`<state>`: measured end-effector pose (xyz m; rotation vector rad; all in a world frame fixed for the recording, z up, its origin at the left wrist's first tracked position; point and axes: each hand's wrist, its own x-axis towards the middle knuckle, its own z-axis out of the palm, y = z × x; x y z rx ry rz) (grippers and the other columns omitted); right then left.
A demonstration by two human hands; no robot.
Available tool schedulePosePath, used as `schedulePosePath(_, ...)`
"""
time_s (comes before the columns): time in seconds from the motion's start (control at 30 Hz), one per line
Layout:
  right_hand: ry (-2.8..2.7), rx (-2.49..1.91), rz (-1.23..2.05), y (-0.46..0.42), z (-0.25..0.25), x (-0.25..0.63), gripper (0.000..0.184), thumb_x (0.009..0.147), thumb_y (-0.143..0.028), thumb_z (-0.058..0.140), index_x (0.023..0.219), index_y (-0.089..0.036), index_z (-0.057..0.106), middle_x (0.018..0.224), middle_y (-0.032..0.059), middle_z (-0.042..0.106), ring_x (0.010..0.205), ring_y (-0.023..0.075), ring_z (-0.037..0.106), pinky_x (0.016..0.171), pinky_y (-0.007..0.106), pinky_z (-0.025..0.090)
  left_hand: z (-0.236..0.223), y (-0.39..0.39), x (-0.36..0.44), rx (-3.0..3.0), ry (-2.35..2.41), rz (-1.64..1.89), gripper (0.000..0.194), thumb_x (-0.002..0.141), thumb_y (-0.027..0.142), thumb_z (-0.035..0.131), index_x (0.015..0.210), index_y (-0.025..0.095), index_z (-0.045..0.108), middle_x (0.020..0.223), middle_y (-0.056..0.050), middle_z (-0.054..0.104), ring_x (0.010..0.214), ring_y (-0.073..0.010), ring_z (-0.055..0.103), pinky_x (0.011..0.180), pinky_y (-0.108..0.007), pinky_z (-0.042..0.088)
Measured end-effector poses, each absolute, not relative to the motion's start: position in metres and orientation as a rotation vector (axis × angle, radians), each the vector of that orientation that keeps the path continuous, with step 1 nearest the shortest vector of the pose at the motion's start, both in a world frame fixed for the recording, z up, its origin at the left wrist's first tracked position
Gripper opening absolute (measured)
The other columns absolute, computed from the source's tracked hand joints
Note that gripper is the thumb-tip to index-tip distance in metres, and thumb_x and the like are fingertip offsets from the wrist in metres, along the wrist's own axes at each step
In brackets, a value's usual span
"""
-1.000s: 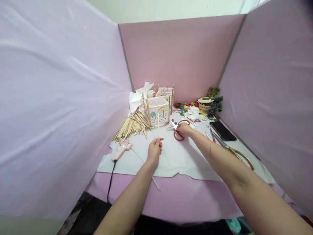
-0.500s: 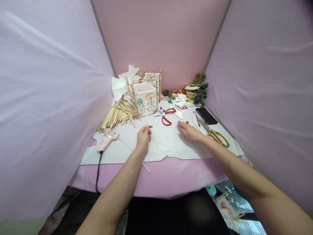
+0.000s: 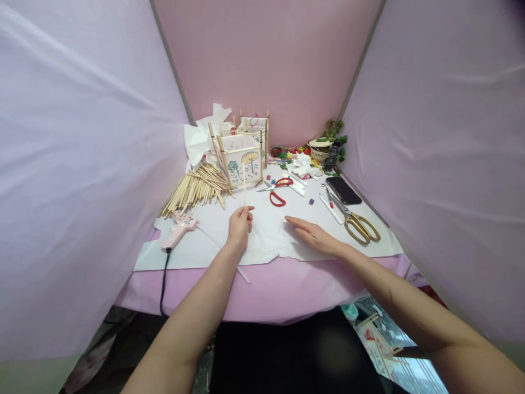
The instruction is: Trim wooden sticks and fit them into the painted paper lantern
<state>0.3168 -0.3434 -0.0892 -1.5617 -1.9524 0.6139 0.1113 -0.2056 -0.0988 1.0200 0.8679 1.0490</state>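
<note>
A thin wooden stick [image 3: 245, 183] stands nearly upright in my left hand [image 3: 240, 225], whose fingers are closed round its lower part. My right hand [image 3: 312, 236] is stretched out flat over the white paper [image 3: 266, 241], fingers extended, with nothing in it. Beyond the two hands lie red-handled scissors [image 3: 278, 191], blades spread. Behind the stick is a lantern-like box [image 3: 246, 166] of sticks and white panels with printed trees. A pile of wooden sticks [image 3: 197, 189] lies to its left.
A pink glue gun [image 3: 179, 231] with a black cord is at left. Gold-handled scissors [image 3: 361, 226], a white pen [image 3: 330, 209] and a phone [image 3: 343, 190] lie at right. Crumpled tissue [image 3: 302, 164] and a lidded pot [image 3: 320, 150] are at the back. Fabric walls enclose the table.
My right hand has moved left and nearer to me, away from the small purple piece. My left hand still holds the stick in much the same place. The view has shifted slightly.
</note>
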Motion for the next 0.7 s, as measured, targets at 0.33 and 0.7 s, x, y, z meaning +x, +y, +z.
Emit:
schedulePosePath(0.33, -2.37, -1.42, 0.39, -0.328, -0.097, 0.286, 0.057, 0.092, -0.032, 0.044, 0.145, -0.015, 0.033, 0.149, 0.0119, 0.033, 0.139, 0.0241, 0.027, 0.114, 0.047, 0.023, -0.101, -0.206, 0.111, 1.028, 0.851, 1.059, 0.021, 0.081, 0.031, 0.053, 0.088, 0.012, 0.061, 0.057, 0.005, 0.043, 0.04, -0.0033, 0.032, 0.036, -0.016, 0.02)
schedulePosePath(0.7, -1.892, -1.489, 0.509, -0.393, -0.099, 0.309, 0.042, 0.097, -0.034, 0.033, 0.135, -0.024, 0.048, 0.137, 0.006, 0.052, 0.128, 0.0193, 0.046, 0.109, 0.042, 0.035, -0.096, -0.208, 0.112, 1.024, 0.878, 1.048, 0.017, 0.083, 0.027, 0.05, 0.087, 0.013, 0.06, 0.058, 0.005, 0.042, 0.039, -0.0035, 0.03, 0.036, -0.016, 0.017)
